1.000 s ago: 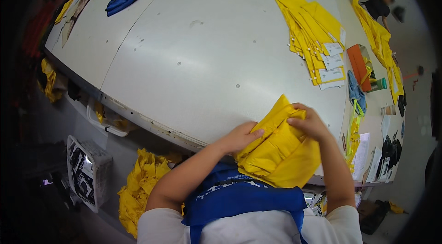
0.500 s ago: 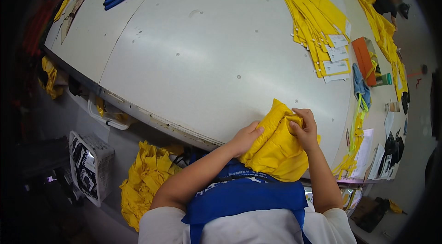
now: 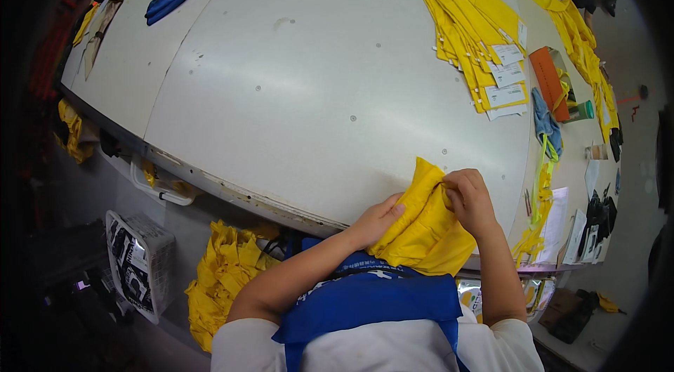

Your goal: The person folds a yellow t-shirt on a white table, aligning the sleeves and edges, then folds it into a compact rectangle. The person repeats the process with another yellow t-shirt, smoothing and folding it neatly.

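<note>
Hands meet on one bundle of yellow fabric at the near edge of the white table, just in front of the person's chest. The left hand lies against the bundle's left side, fingers curled onto the cloth and thumb pressed along its fold, so the grip is narrow and closed on the fabric. The right hand clamps the upper right part of the bundle, its fingers bent tightly over a gathered ridge of cloth (the fingertips are buried in the folds, so how deep they go cannot be told). The fabric hangs partly over the table edge, touching the blue apron.

Farther across the table, well apart from the hands, lies a fanned row of flat yellow pieces with white paper tags. A heap of yellow cloth sits on the floor at the person's left, beside a white wire basket.
</note>
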### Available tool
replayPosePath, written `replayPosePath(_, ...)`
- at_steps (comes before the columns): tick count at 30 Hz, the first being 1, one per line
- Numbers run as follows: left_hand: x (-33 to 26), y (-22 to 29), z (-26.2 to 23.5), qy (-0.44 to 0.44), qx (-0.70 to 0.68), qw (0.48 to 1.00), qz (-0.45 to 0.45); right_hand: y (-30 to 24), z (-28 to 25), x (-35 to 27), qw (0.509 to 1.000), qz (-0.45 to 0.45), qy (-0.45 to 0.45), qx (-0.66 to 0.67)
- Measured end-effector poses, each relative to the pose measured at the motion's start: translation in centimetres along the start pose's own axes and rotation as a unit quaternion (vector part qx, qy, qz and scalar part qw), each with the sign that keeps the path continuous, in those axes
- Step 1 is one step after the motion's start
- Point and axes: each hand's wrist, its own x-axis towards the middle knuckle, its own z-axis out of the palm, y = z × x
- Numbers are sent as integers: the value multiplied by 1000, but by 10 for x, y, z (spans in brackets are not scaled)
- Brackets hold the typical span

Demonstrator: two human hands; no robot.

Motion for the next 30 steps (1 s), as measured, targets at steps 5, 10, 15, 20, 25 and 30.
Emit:
replayPosePath(5,3,-1,3,-46,-39,998,-34,9,6,-15,994,-34,90,52)
replayPosePath(10,18,-5,9,-51,-76,993,-80,9,9,-24,984,-51,119,126)
replayPosePath(15,23,8,29,6,191,981,42,9,2,-21,982,-60,77,160)
replayPosePath(20,27,-18,35,115,380,918,18,9,7,-17,984,-31,48,168)
replayPosePath(25,25,-23,29,140,244,956,76,25,12,-19,978,23,25,204)
replayPosePath(30,17,-13,31,121,267,952,88,38,1,-1,965,175,-49,189)
